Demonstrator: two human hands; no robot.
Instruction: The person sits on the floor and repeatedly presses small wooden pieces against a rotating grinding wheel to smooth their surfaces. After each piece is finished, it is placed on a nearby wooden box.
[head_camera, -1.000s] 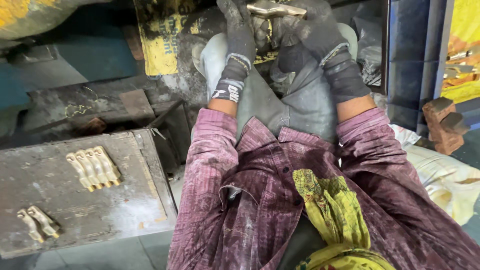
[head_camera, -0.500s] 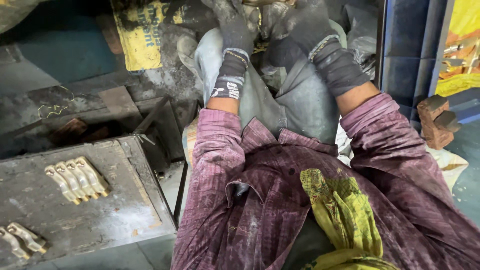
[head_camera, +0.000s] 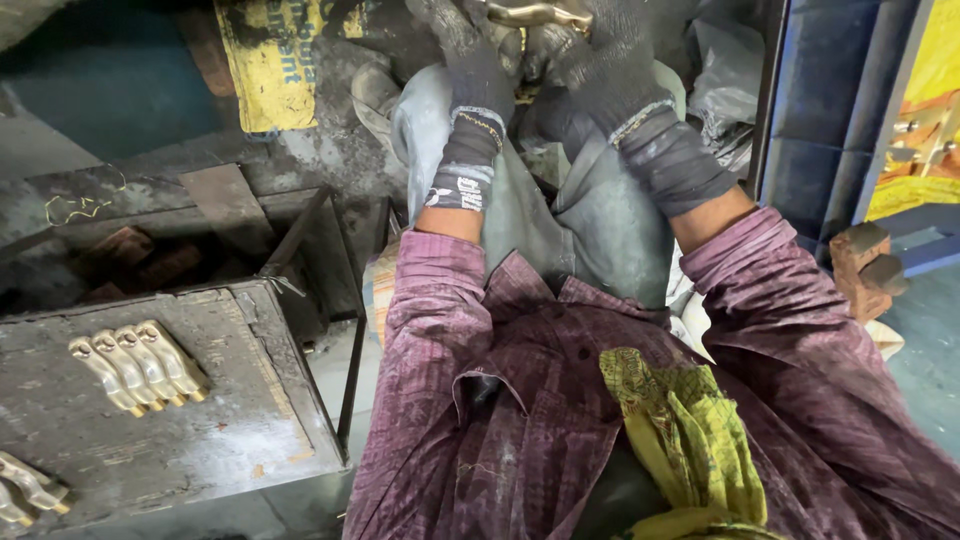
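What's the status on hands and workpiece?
Left hand and right hand, both gloved, gripping brass part above knees. Four brass castings on metal stand, untouched. Nothing between.

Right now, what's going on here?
A seated person in dark work gloves holds a brass-coloured metal part over the lap, left hand and right hand both closed on it. Beside them, a grimy metal table carries a row of similar brass pieces.

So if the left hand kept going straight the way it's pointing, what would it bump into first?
Probably the brass-coloured metal piece. The gloved left hand points up toward it and seems almost on it already, beside the right hand, though depth is hard to judge.
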